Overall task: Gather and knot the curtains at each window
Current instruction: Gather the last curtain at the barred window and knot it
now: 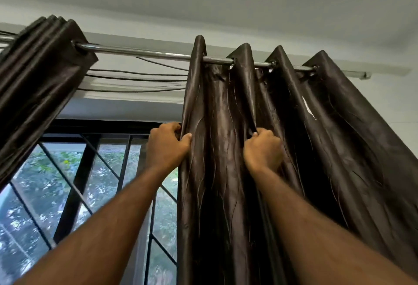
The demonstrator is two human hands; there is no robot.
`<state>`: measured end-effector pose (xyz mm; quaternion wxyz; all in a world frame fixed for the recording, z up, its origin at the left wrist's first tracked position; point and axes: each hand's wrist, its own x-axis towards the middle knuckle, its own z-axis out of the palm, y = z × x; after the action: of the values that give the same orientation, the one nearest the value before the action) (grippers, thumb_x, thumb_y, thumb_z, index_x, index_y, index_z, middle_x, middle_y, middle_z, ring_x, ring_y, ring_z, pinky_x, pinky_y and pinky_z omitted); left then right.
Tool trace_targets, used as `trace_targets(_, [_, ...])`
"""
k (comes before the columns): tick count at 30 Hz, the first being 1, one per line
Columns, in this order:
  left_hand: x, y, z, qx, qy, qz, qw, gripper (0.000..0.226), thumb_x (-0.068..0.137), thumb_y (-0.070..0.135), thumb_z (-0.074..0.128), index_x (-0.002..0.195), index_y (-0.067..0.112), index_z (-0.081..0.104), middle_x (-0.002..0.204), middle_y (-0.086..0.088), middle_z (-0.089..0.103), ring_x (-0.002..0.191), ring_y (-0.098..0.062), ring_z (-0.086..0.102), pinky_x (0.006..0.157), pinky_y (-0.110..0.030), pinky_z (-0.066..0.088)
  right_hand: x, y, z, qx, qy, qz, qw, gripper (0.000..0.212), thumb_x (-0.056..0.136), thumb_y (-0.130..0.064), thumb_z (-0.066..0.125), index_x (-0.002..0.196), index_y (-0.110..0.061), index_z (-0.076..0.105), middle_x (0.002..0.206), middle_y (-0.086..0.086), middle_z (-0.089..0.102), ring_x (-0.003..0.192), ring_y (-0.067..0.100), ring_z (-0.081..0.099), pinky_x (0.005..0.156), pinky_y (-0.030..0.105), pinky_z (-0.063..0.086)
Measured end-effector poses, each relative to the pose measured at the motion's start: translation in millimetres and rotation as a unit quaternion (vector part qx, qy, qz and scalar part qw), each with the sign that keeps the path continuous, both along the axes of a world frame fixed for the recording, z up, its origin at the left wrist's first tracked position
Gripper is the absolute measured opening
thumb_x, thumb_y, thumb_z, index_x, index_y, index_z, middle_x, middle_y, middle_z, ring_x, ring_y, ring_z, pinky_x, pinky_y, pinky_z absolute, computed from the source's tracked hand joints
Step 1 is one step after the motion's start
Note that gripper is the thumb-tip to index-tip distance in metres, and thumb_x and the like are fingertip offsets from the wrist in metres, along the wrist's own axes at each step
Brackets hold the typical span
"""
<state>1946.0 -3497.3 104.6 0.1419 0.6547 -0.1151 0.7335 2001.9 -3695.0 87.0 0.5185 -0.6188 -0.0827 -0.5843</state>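
Two hands grip the dark brown right curtain [282,149] hanging from the metal rod [144,52].
Left hand [166,146] pinches its leading edge; right hand [263,151] clutches an inner fold. Left curtain [38,76] hangs bunched beside the barred window [90,183].

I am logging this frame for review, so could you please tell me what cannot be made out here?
All in the head view:
- Bottom of the right curtain: cut off by the lower edge, so any knot is unseen.
- Left curtain: mostly cut off by the left edge.
- Left hand and right hand fingers: curled into folds, tips hidden by fabric.
- Rod left end: hidden behind the left curtain.
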Motion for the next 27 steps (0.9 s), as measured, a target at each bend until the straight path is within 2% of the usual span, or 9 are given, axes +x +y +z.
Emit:
trace_targets(2, [-2, 7, -3, -0.018, -0.007, 0.011, 1.0, 0.035, 0.088, 0.024, 0.072, 0.058, 0.02, 0.055, 0.052, 0.008, 0.052, 0.062, -0.029, 0.058, 0.059, -0.029, 0.037, -18, 30, 4, -0.061, -0.019, 0.076, 0.995, 0.027, 0.101, -0.016, 0.052, 0.118, -0.019, 0.073, 0.111, 0.013, 0.072, 0.104, 0.032, 0.067, 0.081, 0.035, 0.052])
trace_targets(4, [-6, 9, -5, -0.018, 0.0, -0.004, 1.0, 0.026, 0.089, 0.018, 0.072, 0.064, 0.013, 0.066, 0.052, 0.008, 0.055, 0.061, -0.026, 0.059, 0.058, -0.028, 0.034, -33, 62, 14, -0.173, -0.108, 0.164, 0.965, 0.019, 0.097, -0.013, 0.056, 0.091, -0.012, 0.074, 0.094, 0.015, 0.072, 0.093, 0.034, 0.066, 0.075, 0.039, 0.05])
trace_targets(7, [-10, 3, -7, 0.027, 0.016, -0.031, 0.999, 0.026, 0.088, 0.023, 0.069, 0.066, 0.01, 0.07, 0.054, -0.002, 0.06, 0.059, -0.025, 0.059, 0.056, -0.03, 0.035, -42, 70, 39, -0.29, -0.131, 0.158, 0.935, 0.019, 0.093, -0.014, 0.061, 0.076, -0.011, 0.069, 0.085, 0.011, 0.07, 0.088, 0.029, 0.061, 0.073, 0.035, 0.047])
trace_targets(13, [-8, -28, -5, 0.053, 0.023, -0.064, 0.996, 0.039, 0.081, 0.029, 0.057, 0.054, 0.002, 0.053, 0.05, -0.017, 0.046, 0.049, -0.017, 0.033, 0.053, -0.032, 0.028, -32, 41, 45, -0.287, -0.059, 0.182, 0.939, 0.041, 0.086, -0.018, 0.064, 0.048, -0.016, 0.05, 0.061, 0.006, 0.055, 0.074, 0.033, 0.063, 0.064, 0.036, 0.05])
trace_targets(17, [-4, -48, -7, 0.069, 0.046, -0.037, 0.996, 0.037, 0.076, 0.043, 0.051, 0.056, 0.013, 0.058, 0.049, -0.003, 0.054, 0.049, -0.023, 0.048, 0.051, -0.039, 0.042, -35, 24, 49, -0.298, 0.0, 0.243, 0.923, 0.021, 0.089, -0.027, 0.061, 0.084, -0.014, 0.076, 0.087, 0.007, 0.071, 0.09, 0.026, 0.067, 0.071, 0.032, 0.048])
trace_targets(19, [-2, -56, -9, 0.07, 0.058, -0.026, 0.995, 0.03, 0.071, 0.046, 0.054, 0.06, 0.02, 0.062, 0.054, 0.002, 0.059, 0.053, -0.021, 0.055, 0.052, -0.034, 0.045, -38, 14, 50, -0.32, 0.034, 0.264, 0.909, 0.039, 0.096, -0.04, 0.056, 0.11, -0.009, 0.075, 0.108, 0.01, 0.073, 0.103, 0.028, 0.067, 0.082, 0.035, 0.051])
trace_targets(21, [2, -59, -7, 0.049, 0.052, 0.016, 0.997, 0.027, 0.074, 0.043, 0.062, 0.063, 0.018, 0.064, 0.059, 0.0, 0.062, 0.06, -0.022, 0.06, 0.055, -0.033, 0.049, -37, 0, 45, -0.314, 0.011, 0.247, 0.917, 0.042, 0.1, -0.044, 0.052, 0.109, -0.011, 0.075, 0.11, 0.01, 0.073, 0.103, 0.026, 0.067, 0.086, 0.034, 0.051])
trace_targets(24, [8, -56, -3, 0.009, 0.037, 0.057, 0.998, 0.031, 0.086, 0.033, 0.072, 0.063, 0.013, 0.063, 0.058, -0.007, 0.059, 0.06, -0.027, 0.06, 0.059, -0.04, 0.057, -20, -35, 33, -0.188, -0.096, 0.062, 0.975, 0.024, 0.095, -0.04, 0.061, 0.096, -0.019, 0.073, 0.1, 0.002, 0.068, 0.096, 0.021, 0.066, 0.079, 0.032, 0.05])
trace_targets(27, [10, -49, -3, 0.022, 0.035, 0.061, 0.997, 0.039, 0.087, 0.033, 0.074, 0.059, 0.012, 0.059, 0.054, -0.007, 0.056, 0.055, -0.025, 0.057, 0.056, -0.037, 0.05, 3, -73, 23, -0.126, -0.048, -0.141, 0.981, 0.055, 0.088, -0.052, 0.068, 0.13, -0.019, 0.056, 0.135, 0.011, 0.053, 0.127, 0.031, 0.05, 0.1, 0.05, 0.045])
